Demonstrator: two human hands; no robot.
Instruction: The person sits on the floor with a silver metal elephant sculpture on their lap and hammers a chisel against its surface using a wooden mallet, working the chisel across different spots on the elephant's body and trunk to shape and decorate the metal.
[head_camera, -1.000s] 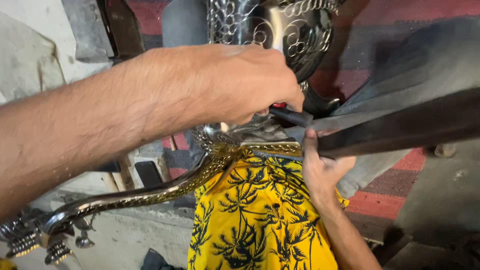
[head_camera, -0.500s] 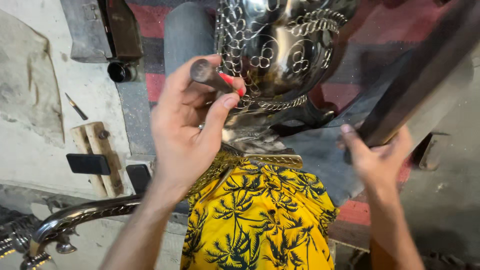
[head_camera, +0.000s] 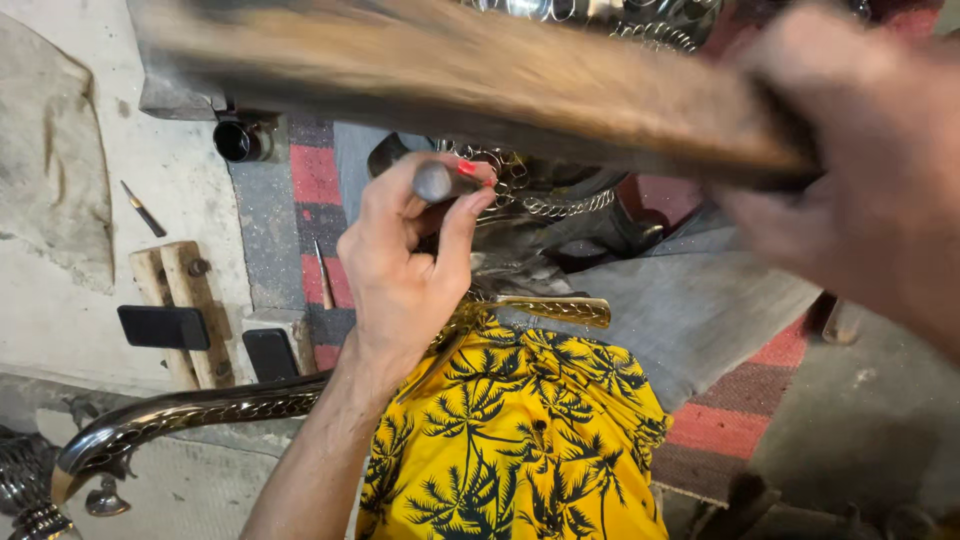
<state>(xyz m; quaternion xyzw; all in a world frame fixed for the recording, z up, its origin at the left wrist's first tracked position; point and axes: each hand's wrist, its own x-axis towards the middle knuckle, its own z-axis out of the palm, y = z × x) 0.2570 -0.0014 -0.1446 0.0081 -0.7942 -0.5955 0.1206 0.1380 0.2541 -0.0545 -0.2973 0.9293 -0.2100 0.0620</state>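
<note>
1. We hold a long wooden bar (head_camera: 470, 85) across the top of the view; it is blurred, and its right end sits in our right hand (head_camera: 860, 190).
2. That right hand's grip is wrapped round the bar, though blur hides the fingers.
3. A yellow cloth (head_camera: 520, 440) with dark palm prints lies below the hands, over our lap.
4. A silver ornate piece (head_camera: 540, 190) of chain-like metalwork sits behind the left hand, partly hidden by the bar.
5. A curved metal arm (head_camera: 180, 420) with patterned surface runs from lower left toward the cloth, ending in a gold-toned strip (head_camera: 550, 310).
6. Our left hand (head_camera: 405, 270) is raised above the cloth, its grip closed on a short metal punch (head_camera: 435, 182) pinched between thumb and fingertips.
7. The punch's tip points at the silver piece; we cannot tell whether they touch.
8. On the floor (head_camera: 190, 190) at left lie wooden blocks (head_camera: 180, 300) and a small chisel (head_camera: 143, 210).
</note>
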